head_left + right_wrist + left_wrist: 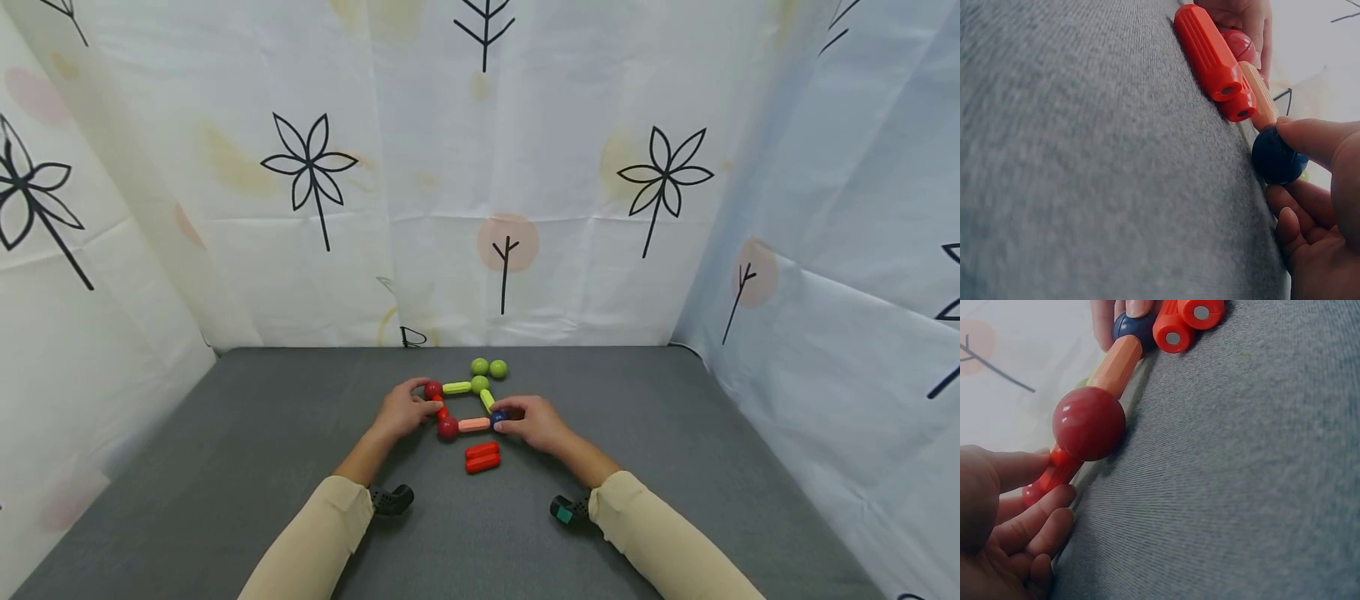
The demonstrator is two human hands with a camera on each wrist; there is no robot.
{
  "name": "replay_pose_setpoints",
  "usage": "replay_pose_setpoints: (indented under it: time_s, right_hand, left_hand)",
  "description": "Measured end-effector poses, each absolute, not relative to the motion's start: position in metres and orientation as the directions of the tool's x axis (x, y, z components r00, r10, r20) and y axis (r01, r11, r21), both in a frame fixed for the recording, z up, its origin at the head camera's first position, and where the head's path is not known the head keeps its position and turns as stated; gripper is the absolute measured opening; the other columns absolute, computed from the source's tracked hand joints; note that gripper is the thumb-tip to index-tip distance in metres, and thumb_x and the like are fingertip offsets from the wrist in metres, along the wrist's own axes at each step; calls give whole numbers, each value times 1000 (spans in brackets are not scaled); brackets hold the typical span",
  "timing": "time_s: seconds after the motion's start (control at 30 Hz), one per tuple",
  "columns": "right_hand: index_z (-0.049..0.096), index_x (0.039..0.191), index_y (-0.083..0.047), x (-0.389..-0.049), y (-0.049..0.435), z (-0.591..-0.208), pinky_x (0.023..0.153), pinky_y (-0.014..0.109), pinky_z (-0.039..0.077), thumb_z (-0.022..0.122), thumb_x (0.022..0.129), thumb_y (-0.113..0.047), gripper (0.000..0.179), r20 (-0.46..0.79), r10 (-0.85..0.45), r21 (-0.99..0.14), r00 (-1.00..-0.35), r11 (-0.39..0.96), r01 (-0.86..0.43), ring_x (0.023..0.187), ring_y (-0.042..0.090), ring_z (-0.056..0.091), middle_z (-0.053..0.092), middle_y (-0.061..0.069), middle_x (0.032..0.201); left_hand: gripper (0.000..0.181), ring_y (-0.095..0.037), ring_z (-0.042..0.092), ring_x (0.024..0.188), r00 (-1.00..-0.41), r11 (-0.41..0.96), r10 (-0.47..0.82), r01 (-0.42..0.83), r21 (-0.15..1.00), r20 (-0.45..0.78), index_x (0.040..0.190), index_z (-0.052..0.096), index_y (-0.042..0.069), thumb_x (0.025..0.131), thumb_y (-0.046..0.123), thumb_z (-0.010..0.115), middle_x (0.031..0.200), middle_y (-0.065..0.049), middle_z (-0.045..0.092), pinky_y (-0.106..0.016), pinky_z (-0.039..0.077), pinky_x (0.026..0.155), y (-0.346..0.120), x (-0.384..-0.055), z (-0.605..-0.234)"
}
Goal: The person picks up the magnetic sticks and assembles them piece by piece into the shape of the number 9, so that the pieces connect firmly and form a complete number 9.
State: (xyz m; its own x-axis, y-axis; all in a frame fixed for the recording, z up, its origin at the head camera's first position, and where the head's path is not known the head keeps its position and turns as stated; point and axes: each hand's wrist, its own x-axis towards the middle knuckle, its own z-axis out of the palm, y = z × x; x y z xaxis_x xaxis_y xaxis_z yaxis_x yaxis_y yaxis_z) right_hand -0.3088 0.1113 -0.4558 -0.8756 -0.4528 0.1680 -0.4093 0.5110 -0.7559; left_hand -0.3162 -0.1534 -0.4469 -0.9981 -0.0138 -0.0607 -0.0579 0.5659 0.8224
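Balls and ribbed rods form a four-sided figure on the table. Its left side is a red rod [1060, 469] between a near red ball [447, 428] and a far red ball [432, 390]. My left hand [402, 410] pinches that rod between thumb and fingers. At the near right corner my right hand [534, 423] grips a blue ball [1277, 156], thumb above and fingers below. A peach rod [474, 425] links the blue ball to the near red ball. Two yellow-green rods, the far one [457, 388] and the right one [487, 400], meet at a green ball [480, 384].
Two loose green balls, the left one [480, 367] and the right one [498, 369], lie beyond the figure. Two red rods [482, 457] lie side by side nearer me. The grey table [247, 467] ends at patterned white curtains [450, 167] behind and at both sides.
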Motion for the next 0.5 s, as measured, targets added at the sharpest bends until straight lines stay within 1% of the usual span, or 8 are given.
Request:
replay_pose_setpoints:
  time_s: [0.3,0.37,0.43,0.5]
  right_hand:
    - [71,115,-11,-311,102,-455,70,31,48,76,86,-19,30,169,-427,-742,-888,538,-400,83,15,60,68,3,101]
    - [71,115,-11,-312,100,-454,70,31,49,76,86,-19,30,167,-425,-739,-890,543,-398,84,15,60,69,3,101]
    - [71,116,-12,-313,99,-454,71,32,49,76,86,-19,30,165,-426,-734,-890,549,-399,85,15,61,69,3,102]
    - [71,116,-12,-315,98,-453,73,33,50,76,86,-20,30,161,-423,-732,-892,554,-395,86,15,61,69,3,103]
  left_hand:
    - [59,-18,62,71,-997,563,10,-60,824,-79,139,50,7,87,21,74,85,-5,67,-31,45,60,-157,-320,-445]
    - [59,-18,62,70,-997,564,6,-60,824,-77,139,50,6,87,20,74,86,-6,67,-31,45,59,-158,-321,-444]
    - [58,-18,62,70,-998,579,-7,-52,814,-59,138,50,5,87,18,74,86,-7,65,-32,46,59,-157,-321,-443]
    - [56,-19,60,70,-1000,621,-26,-29,783,-17,136,53,6,86,17,75,85,-6,63,-33,46,61,-155,-321,-442]
